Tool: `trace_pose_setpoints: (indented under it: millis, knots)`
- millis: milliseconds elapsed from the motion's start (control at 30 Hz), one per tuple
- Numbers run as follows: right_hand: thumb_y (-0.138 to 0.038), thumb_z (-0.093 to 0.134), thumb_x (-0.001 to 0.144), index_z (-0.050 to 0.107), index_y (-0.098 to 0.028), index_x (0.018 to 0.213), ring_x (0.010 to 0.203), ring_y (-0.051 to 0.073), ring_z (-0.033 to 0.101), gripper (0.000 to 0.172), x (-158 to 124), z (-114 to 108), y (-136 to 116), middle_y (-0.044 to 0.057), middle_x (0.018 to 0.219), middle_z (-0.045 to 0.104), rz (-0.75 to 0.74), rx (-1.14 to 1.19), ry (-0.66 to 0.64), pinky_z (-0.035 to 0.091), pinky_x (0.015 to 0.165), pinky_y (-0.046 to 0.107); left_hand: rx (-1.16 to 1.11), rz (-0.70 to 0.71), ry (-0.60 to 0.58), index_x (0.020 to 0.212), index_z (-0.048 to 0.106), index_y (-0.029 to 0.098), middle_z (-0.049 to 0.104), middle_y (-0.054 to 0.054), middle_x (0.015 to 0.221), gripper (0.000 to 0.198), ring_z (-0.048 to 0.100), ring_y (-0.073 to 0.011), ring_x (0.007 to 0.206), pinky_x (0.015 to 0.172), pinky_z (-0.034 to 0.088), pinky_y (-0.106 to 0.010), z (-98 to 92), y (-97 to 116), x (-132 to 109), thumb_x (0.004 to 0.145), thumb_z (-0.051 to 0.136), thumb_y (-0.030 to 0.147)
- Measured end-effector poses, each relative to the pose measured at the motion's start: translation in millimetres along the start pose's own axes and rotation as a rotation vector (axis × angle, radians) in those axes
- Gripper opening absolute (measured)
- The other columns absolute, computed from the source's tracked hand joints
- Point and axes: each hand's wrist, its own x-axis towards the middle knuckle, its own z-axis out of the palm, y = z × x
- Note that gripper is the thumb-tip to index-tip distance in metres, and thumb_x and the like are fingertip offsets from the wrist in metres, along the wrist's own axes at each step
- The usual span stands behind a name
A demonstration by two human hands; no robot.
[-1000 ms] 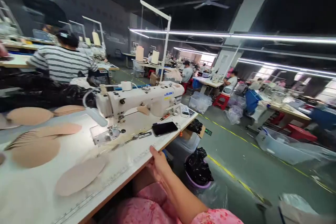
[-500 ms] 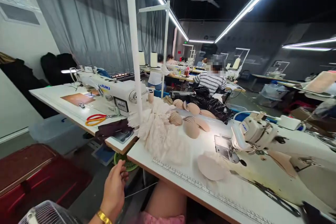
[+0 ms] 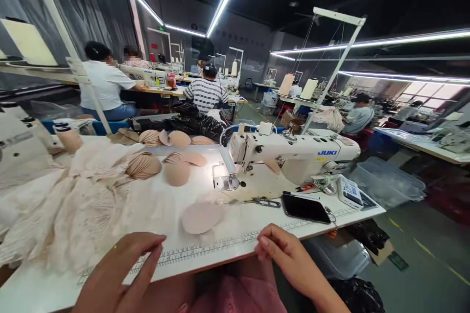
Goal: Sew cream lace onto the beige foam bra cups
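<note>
My left hand (image 3: 117, 274) rests at the near edge of the white sewing table (image 3: 257, 242), fingers loosely apart, holding nothing. My right hand (image 3: 290, 257) lies against the same edge by the printed ruler strip, fingers curled, nothing visible in it. A beige foam cup (image 3: 201, 217) lies flat just beyond both hands. A white Juki sewing machine (image 3: 293, 152) stands further back. A black phone (image 3: 305, 208) and small snips (image 3: 266, 202) lie to its front.
Pleated cream fabric (image 3: 73, 205) is piled on the left. More beige cups (image 3: 161, 156) are stacked behind. A control box (image 3: 350, 191) sits at the right corner. Seated workers (image 3: 205, 94) and other tables fill the back; a plastic bin (image 3: 389, 183) stands on the floor at right.
The view has swung from the left side back to the table's front. Both my hands now rest at the table's near edge; earlier only one hand showed at a time.
</note>
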Motion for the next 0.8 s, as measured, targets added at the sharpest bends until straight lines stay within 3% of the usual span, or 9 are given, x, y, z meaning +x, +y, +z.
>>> trace_pose_setpoints:
  millis: [133,267,367,467,567,633,700,767,800]
  knots:
    - [-0.042,0.058,0.103,0.069,-0.024,0.110,0.088,0.023,0.068,0.022,61,-13,-3,0.006,0.100,0.074,-0.165,-0.320,0.073,0.050,0.078,0.033,0.231,0.255,-0.142,0.121,0.074,0.033,0.074,-0.006,0.125,0.029,0.069,-0.0311,0.115,0.100,0.053,-0.043,50.3,30,57,0.100,0.058,0.044]
    - [-0.031,0.065,0.098,0.063,-0.021,0.127,0.082,0.023,0.067,0.031,114,-4,6,0.005,0.096,0.072,-0.195,-0.447,0.087,0.049,0.080,0.035,0.383,0.085,-0.344,0.122,0.072,0.019,0.076,-0.017,0.122,0.044,0.069,-0.0404,0.111,0.097,0.053,-0.053,86.3,26,95,0.089,0.061,0.045]
    - [-0.021,0.060,0.097,0.064,-0.020,0.120,0.082,0.024,0.066,0.023,128,4,12,0.003,0.089,0.070,-0.214,-0.425,0.094,0.048,0.080,0.034,0.300,-0.114,-0.500,0.110,0.075,0.022,0.079,-0.012,0.110,0.036,0.072,-0.0367,0.104,0.089,0.055,-0.045,83.3,16,114,0.085,0.061,0.044]
    - [-0.020,0.056,0.098,0.066,-0.021,0.109,0.089,0.025,0.066,0.015,127,8,18,0.005,0.092,0.071,-0.218,-0.390,0.120,0.046,0.083,0.035,0.129,-0.247,-0.518,0.097,0.079,0.025,0.079,-0.007,0.102,0.035,0.073,-0.0340,0.098,0.081,0.055,-0.038,57.7,21,135,0.080,0.068,0.054]
    - [-0.027,0.056,0.100,0.066,-0.022,0.101,0.089,0.024,0.065,0.011,123,8,23,0.005,0.093,0.072,-0.223,-0.329,0.150,0.045,0.082,0.033,-0.145,-0.452,-0.476,0.097,0.079,0.021,0.078,-0.008,0.093,0.056,0.071,-0.0326,0.088,0.069,0.053,-0.034,42.3,44,153,0.071,0.077,0.071]
    - [-0.031,0.056,0.100,0.066,-0.023,0.096,0.084,0.022,0.063,0.013,123,10,24,0.003,0.089,0.071,-0.218,-0.288,0.172,0.044,0.078,0.031,-0.363,-0.542,-0.494,0.105,0.076,0.020,0.078,-0.008,0.098,0.068,0.070,-0.0320,0.089,0.067,0.053,-0.033,50.8,58,156,0.066,0.080,0.075]
    - [-0.033,0.057,0.098,0.066,-0.023,0.093,0.080,0.020,0.062,0.015,122,14,21,0.001,0.084,0.070,-0.211,-0.254,0.190,0.043,0.074,0.030,-0.426,-0.497,-0.681,0.109,0.074,0.021,0.078,-0.008,0.103,0.065,0.071,-0.0314,0.091,0.070,0.055,-0.034,69.6,64,152,0.073,0.073,0.075]
    - [-0.033,0.057,0.097,0.066,-0.023,0.090,0.076,0.019,0.060,0.016,122,20,16,0.000,0.082,0.069,-0.202,-0.228,0.209,0.043,0.072,0.029,-0.272,-0.311,-0.864,0.107,0.074,0.021,0.078,-0.009,0.109,0.054,0.072,-0.0323,0.098,0.078,0.058,-0.038,86.8,58,146,0.082,0.061,0.067]
    - [-0.034,0.057,0.096,0.066,-0.023,0.088,0.075,0.019,0.060,0.016,121,24,14,0.000,0.080,0.069,-0.194,-0.217,0.220,0.042,0.070,0.028,-0.158,-0.208,-0.878,0.104,0.075,0.022,0.078,-0.010,0.112,0.049,0.071,-0.0330,0.103,0.086,0.057,-0.041,91.5,52,146,0.083,0.057,0.062]
